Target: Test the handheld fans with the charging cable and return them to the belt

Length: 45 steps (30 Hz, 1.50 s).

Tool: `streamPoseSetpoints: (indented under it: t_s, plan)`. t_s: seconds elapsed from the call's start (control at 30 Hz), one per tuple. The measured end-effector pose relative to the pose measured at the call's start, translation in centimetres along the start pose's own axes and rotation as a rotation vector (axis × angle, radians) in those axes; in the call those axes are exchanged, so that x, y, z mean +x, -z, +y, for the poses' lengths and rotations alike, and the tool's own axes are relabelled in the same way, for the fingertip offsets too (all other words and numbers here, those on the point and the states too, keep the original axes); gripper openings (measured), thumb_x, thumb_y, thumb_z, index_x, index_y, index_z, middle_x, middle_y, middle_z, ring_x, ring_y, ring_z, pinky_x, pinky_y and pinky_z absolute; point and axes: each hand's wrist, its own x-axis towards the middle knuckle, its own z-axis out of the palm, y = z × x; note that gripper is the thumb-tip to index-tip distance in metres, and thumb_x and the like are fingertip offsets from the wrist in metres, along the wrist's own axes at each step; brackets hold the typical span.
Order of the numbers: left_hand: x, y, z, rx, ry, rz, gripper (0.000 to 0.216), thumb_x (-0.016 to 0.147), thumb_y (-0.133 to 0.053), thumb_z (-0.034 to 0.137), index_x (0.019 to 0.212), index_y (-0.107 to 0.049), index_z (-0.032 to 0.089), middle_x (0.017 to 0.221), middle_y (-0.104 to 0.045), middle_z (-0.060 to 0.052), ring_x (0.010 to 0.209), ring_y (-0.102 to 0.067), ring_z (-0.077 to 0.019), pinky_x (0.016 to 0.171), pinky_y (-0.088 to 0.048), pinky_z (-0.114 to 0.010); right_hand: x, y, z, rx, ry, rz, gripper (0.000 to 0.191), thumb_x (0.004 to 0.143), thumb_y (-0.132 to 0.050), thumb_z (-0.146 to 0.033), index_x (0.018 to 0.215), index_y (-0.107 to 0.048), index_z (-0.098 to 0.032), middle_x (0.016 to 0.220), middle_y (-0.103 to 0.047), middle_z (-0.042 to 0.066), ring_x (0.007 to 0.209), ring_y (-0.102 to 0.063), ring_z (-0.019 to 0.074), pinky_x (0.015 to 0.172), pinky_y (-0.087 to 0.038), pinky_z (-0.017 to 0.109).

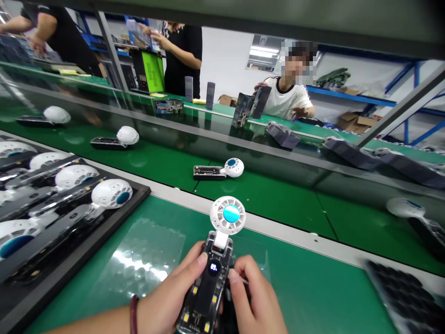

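Observation:
My left hand (174, 290) is closed around a handheld fan (208, 283), thumb along its edge. The fan has a clear and black body, yellow LEDs and a small lit display with digits. Its round white head (227, 215) with a shiny blue centre points away from me. On the fan's right side my right hand (255, 292) is closed in a pinch, beside the body. A thin pale piece shows at its fingers, too small to name. Below, between the hands, the view is dark. A sheet of clear plastic (146, 253) lies on the green table.
At the left stands a black tray (139, 197) of similar fans. Across a pale rail, more fans (210, 172) lie on a green conveyor belt (278, 199). A black ridged tray (406, 297) sits at the right. Co-workers handle boxes (243, 109) beyond the belt.

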Motion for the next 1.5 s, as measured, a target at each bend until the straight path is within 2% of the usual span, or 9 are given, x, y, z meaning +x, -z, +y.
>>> streamPoseSetpoints:
  t_s: [0.27, 0.4, 0.47, 0.57, 0.83, 1.03, 1.2, 1.37, 1.5]
  plan:
    - [0.2, -0.1, 0.6, 0.102, -0.018, 0.008, 0.034, 0.080, -0.045, 0.042, 0.109, -0.038, 0.025, 0.063, -0.058, 0.002, 0.050, -0.056, -0.0126, 0.047, -0.043, -0.022, 0.2, -0.1, 0.1, 0.143, -0.028, -0.067, 0.026, 0.084, -0.034, -0.039, 0.066, -0.040, -0.022, 0.060, -0.046, -0.004, 0.056, -0.044, 0.0123, 0.054, -0.032, 0.022]
    - [0.7, -0.4, 2.1, 0.109, -0.141, 0.178, 0.027, 0.079, -0.040, 0.045, 0.090, -0.041, 0.020, 0.065, -0.057, 0.001, 0.043, -0.053, -0.0116, 0.041, -0.041, -0.022, 0.7, 0.9, 0.4, 0.237, -0.161, 0.132, 0.029, 0.083, -0.035, -0.045, 0.066, -0.041, -0.022, 0.056, -0.037, -0.005, 0.052, -0.037, 0.0118, 0.048, -0.031, 0.020]
    - [1.3, 0.0, 3.8, 0.263, -0.275, 0.337, 0.028, 0.081, -0.034, 0.045, 0.092, -0.039, 0.020, 0.069, -0.057, -0.001, 0.047, -0.055, -0.0129, 0.043, -0.044, -0.024, 1.1, 1.3, 0.7, 0.261, -0.203, 0.259, 0.029, 0.083, -0.034, -0.047, 0.069, -0.042, -0.023, 0.058, -0.037, -0.004, 0.054, -0.038, 0.0122, 0.049, -0.033, 0.020]
    - [3.4, 1.6, 7.6, 0.634, -0.429, 0.520, 0.038, 0.080, -0.039, 0.044, 0.111, -0.031, 0.022, 0.078, -0.058, -0.002, 0.063, -0.060, -0.0175, 0.054, -0.049, -0.030, 1.6, 1.2, 1.0, 0.216, -0.172, 0.277, 0.025, 0.078, -0.043, -0.047, 0.072, -0.045, -0.023, 0.058, -0.036, -0.005, 0.052, -0.037, 0.0118, 0.048, -0.033, 0.020]
    - [13.5, 4.9, 15.9, 1.137, -0.435, 0.713, 0.028, 0.083, -0.046, 0.031, 0.105, -0.050, 0.014, 0.102, -0.055, -0.006, 0.087, -0.055, -0.0183, 0.076, -0.045, -0.039, 2.6, 0.0, 1.7, 0.182, -0.127, 0.173, 0.028, 0.074, -0.046, -0.043, 0.087, -0.055, -0.020, 0.052, -0.023, -0.008, 0.044, -0.027, 0.0108, 0.043, -0.027, 0.020]
    - [16.0, 2.8, 17.0, 1.485, -0.525, 0.634, 0.033, 0.082, -0.047, 0.029, 0.113, -0.045, 0.017, 0.122, -0.043, -0.008, 0.106, -0.045, -0.0242, 0.087, -0.036, -0.047, 2.9, -0.6, 2.3, 0.100, -0.080, 0.207, 0.022, 0.072, -0.046, -0.036, 0.082, -0.057, -0.020, 0.050, -0.023, -0.008, 0.042, -0.029, 0.0110, 0.042, -0.027, 0.021]
    - [17.5, -0.6, 16.0, 1.651, -0.367, 0.238, 0.029, 0.081, -0.050, 0.029, 0.107, -0.050, 0.016, 0.115, -0.050, -0.007, 0.102, -0.049, -0.0221, 0.085, -0.039, -0.045, 2.9, -0.7, 2.4, 0.053, -0.054, 0.195, 0.023, 0.073, -0.045, -0.032, 0.087, -0.058, -0.020, 0.050, -0.033, -0.007, 0.042, -0.039, 0.0120, 0.043, -0.031, 0.021]
    - [19.1, -2.9, 14.4, 1.534, -0.087, 0.152, 0.024, 0.081, -0.051, 0.027, 0.100, -0.053, 0.014, 0.104, -0.055, -0.006, 0.091, -0.054, -0.0191, 0.077, -0.045, -0.040, 2.8, 0.0, 2.2, -0.098, 0.058, -0.043, 0.029, 0.070, -0.051, -0.022, 0.098, -0.056, -0.023, 0.066, -0.060, -0.003, 0.059, -0.056, 0.0150, 0.054, -0.041, 0.021]
    - [16.4, -3.7, 12.4, 1.223, 0.003, 0.159, 0.022, 0.080, -0.051, 0.028, 0.095, -0.053, 0.012, 0.088, -0.058, -0.004, 0.072, -0.058, -0.0140, 0.063, -0.049, -0.031, 2.9, 0.8, 1.6, -0.244, 0.171, -0.263, 0.043, 0.058, -0.059, -0.010, 0.097, -0.058, -0.029, 0.085, -0.064, -0.003, 0.077, -0.059, 0.0176, 0.068, -0.043, 0.021]
